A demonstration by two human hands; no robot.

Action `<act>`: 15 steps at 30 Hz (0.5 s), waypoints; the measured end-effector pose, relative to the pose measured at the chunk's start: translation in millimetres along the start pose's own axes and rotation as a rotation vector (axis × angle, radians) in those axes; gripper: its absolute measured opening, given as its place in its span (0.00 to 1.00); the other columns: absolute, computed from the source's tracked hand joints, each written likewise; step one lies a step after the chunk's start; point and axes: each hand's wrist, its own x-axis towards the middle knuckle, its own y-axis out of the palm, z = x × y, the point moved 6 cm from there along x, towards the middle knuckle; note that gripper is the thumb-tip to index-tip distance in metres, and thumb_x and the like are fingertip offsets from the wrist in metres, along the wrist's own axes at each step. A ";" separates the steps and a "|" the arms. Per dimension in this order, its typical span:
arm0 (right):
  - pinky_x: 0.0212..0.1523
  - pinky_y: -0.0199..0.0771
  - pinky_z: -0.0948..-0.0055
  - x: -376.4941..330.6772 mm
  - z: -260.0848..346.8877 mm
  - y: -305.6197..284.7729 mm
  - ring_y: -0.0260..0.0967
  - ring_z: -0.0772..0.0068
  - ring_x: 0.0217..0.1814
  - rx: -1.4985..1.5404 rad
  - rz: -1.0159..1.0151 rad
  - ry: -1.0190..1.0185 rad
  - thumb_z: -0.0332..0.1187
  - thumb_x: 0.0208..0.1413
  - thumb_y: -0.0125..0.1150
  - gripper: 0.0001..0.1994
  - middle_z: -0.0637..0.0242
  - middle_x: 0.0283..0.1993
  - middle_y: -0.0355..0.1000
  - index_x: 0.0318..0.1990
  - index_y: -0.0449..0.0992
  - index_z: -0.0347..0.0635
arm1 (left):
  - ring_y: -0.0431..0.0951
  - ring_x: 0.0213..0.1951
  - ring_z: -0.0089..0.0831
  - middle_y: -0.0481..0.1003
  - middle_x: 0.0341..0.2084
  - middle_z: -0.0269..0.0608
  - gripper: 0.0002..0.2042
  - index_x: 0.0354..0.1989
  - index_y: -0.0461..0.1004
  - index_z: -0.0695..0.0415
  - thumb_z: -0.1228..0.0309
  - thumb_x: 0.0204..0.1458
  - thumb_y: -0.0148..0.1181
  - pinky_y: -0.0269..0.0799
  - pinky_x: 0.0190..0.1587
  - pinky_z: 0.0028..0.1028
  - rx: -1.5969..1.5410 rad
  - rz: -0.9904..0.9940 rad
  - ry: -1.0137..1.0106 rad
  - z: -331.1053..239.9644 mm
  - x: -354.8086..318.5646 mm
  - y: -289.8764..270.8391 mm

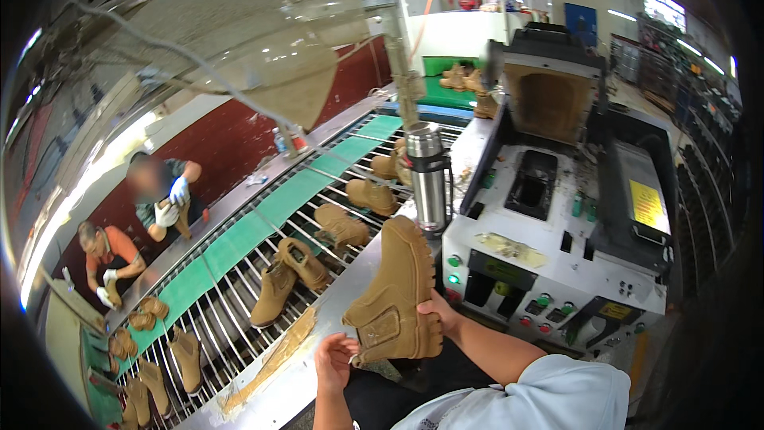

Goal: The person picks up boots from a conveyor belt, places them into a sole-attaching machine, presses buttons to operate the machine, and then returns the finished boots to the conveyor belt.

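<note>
I hold a tan ankle boot [390, 291] in front of me, toe pointing up and its thick lugged sole facing right. My right hand [439, 312] is closed round the sole near the heel. My left hand [336, 360] is beside the boot's top edge, fingers loosely bent and apart, with nothing visible in it. Whether its fingertips touch the boot, I cannot tell. Left of the boot, several more tan boots [273, 293] stand and lie on a rack of metal rollers [231, 322].
A white machine [509, 231] with buttons and a raised dark hood [549, 87] stands at right. A steel flask [428, 183] is near its left edge. A green strip [263, 227] runs along the rollers. Two gloved co-workers [163, 191] handle boots across the line.
</note>
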 end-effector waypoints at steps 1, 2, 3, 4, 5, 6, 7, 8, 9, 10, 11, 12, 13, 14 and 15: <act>0.55 0.68 0.57 -13.2 21.0 -3.4 0.63 0.60 0.57 -0.049 -0.026 -0.057 0.30 0.43 0.65 0.40 0.59 0.57 0.61 0.65 0.52 0.45 | 0.78 0.33 0.35 0.78 0.35 0.48 0.17 0.47 0.72 0.67 0.64 0.62 0.47 0.75 0.40 0.33 0.075 0.030 0.010 -2.0 9.5 -1.3; 0.58 0.64 0.57 -23.0 30.3 -17.6 0.61 0.61 0.60 -0.066 -0.042 -0.058 0.29 0.39 0.68 0.45 0.60 0.59 0.60 0.67 0.49 0.44 | 0.77 0.30 0.32 0.77 0.34 0.48 0.14 0.44 0.74 0.70 0.69 0.61 0.50 0.76 0.36 0.31 0.202 0.073 -0.066 6.0 13.7 7.4; 0.60 0.62 0.58 -29.3 38.5 -27.4 0.59 0.61 0.61 -0.126 -0.032 -0.106 0.29 0.38 0.68 0.47 0.60 0.60 0.60 0.68 0.48 0.44 | 0.77 0.30 0.30 0.78 0.32 0.47 0.13 0.43 0.74 0.70 0.71 0.60 0.52 0.76 0.36 0.30 0.299 0.092 -0.168 19.0 16.1 18.2; 0.61 0.60 0.59 -38.2 45.0 -35.4 0.58 0.62 0.62 -0.187 -0.028 -0.147 0.28 0.37 0.69 0.48 0.61 0.61 0.59 0.69 0.47 0.44 | 0.77 0.30 0.29 0.78 0.31 0.46 0.11 0.42 0.75 0.71 0.73 0.59 0.53 0.76 0.35 0.30 0.395 0.108 -0.274 31.7 13.0 37.5; 0.63 0.58 0.59 -47.4 51.6 -41.6 0.57 0.62 0.63 -0.250 -0.024 -0.185 0.28 0.36 0.70 0.50 0.61 0.62 0.58 0.69 0.46 0.44 | 0.77 0.29 0.28 0.78 0.29 0.45 0.10 0.40 0.76 0.71 0.75 0.58 0.54 0.75 0.34 0.29 0.493 0.124 -0.375 44.1 11.1 49.8; 0.66 0.51 0.63 -52.8 57.0 -45.1 0.53 0.65 0.66 -0.293 0.013 -0.177 0.29 0.34 0.74 0.56 0.62 0.65 0.55 0.71 0.41 0.45 | 0.77 0.29 0.25 0.78 0.26 0.40 0.07 0.38 0.77 0.70 0.79 0.56 0.56 0.74 0.33 0.26 0.571 0.111 -0.480 60.5 11.1 46.9; 0.66 0.51 0.64 -60.3 67.2 -38.4 0.53 0.65 0.67 -0.350 0.034 -0.240 0.30 0.34 0.74 0.57 0.63 0.66 0.55 0.72 0.40 0.45 | 0.77 0.29 0.24 0.78 0.26 0.39 0.07 0.38 0.78 0.69 0.78 0.56 0.56 0.73 0.33 0.26 0.634 0.108 -0.468 66.3 9.2 52.9; 0.67 0.50 0.65 -66.0 76.7 -26.0 0.52 0.65 0.67 -0.406 0.059 -0.305 0.30 0.33 0.75 0.58 0.63 0.66 0.54 0.72 0.39 0.45 | 0.77 0.30 0.24 0.78 0.25 0.38 0.07 0.38 0.78 0.69 0.78 0.56 0.56 0.73 0.34 0.25 0.703 0.105 -0.448 68.5 6.9 60.8; 0.67 0.49 0.65 -71.6 83.9 -18.5 0.52 0.66 0.67 -0.464 0.087 -0.369 0.30 0.33 0.75 0.59 0.63 0.67 0.54 0.72 0.38 0.45 | 0.77 0.30 0.24 0.78 0.25 0.38 0.07 0.37 0.78 0.68 0.78 0.56 0.57 0.73 0.34 0.25 0.770 0.101 -0.425 71.6 5.4 66.4; 0.67 0.49 0.66 -73.5 84.1 -18.1 0.50 0.67 0.68 -0.512 0.091 -0.335 0.30 0.31 0.76 0.61 0.63 0.68 0.53 0.73 0.36 0.47 | 0.77 0.33 0.23 0.79 0.29 0.38 0.06 0.36 0.78 0.68 0.78 0.55 0.58 0.73 0.36 0.24 0.901 0.063 -0.413 80.4 -0.2 53.1; 0.67 0.49 0.66 -74.0 83.6 -19.3 0.50 0.67 0.68 -0.506 0.088 -0.328 0.30 0.31 0.76 0.61 0.63 0.68 0.53 0.73 0.36 0.48 | 0.77 0.33 0.24 0.79 0.30 0.39 0.06 0.36 0.78 0.68 0.77 0.56 0.58 0.73 0.36 0.24 0.746 -0.005 -0.396 88.7 -6.7 43.2; 0.67 0.49 0.66 -75.0 81.3 -20.7 0.50 0.67 0.68 -0.502 0.081 -0.322 0.30 0.32 0.76 0.61 0.63 0.68 0.53 0.73 0.36 0.48 | 0.77 0.34 0.25 0.79 0.31 0.39 0.06 0.36 0.78 0.69 0.77 0.56 0.58 0.73 0.36 0.25 0.588 -0.068 -0.380 97.7 -12.6 35.3; 0.67 0.49 0.66 -75.1 79.0 -22.2 0.50 0.67 0.68 -0.498 0.078 -0.316 0.30 0.32 0.76 0.61 0.62 0.68 0.53 0.73 0.36 0.49 | 0.78 0.35 0.25 0.79 0.32 0.40 0.06 0.36 0.77 0.69 0.77 0.56 0.58 0.74 0.36 0.25 0.431 -0.133 -0.361 104.2 -15.0 34.0; 0.66 0.50 0.66 -74.9 75.5 -24.5 0.51 0.66 0.68 -0.523 0.059 -0.293 0.29 0.33 0.75 0.61 0.62 0.68 0.53 0.73 0.35 0.50 | 0.78 0.37 0.27 0.78 0.37 0.42 0.07 0.40 0.76 0.69 0.77 0.56 0.57 0.74 0.39 0.28 0.274 -0.125 -0.287 98.5 -14.5 54.8; 0.66 0.50 0.66 -73.6 76.4 -25.0 0.51 0.66 0.67 -0.497 0.031 -0.287 0.29 0.34 0.74 0.60 0.62 0.67 0.53 0.73 0.36 0.51 | 0.78 0.37 0.27 0.78 0.37 0.43 0.07 0.41 0.76 0.69 0.77 0.57 0.57 0.75 0.40 0.28 0.277 -0.139 -0.262 90.1 -10.1 70.4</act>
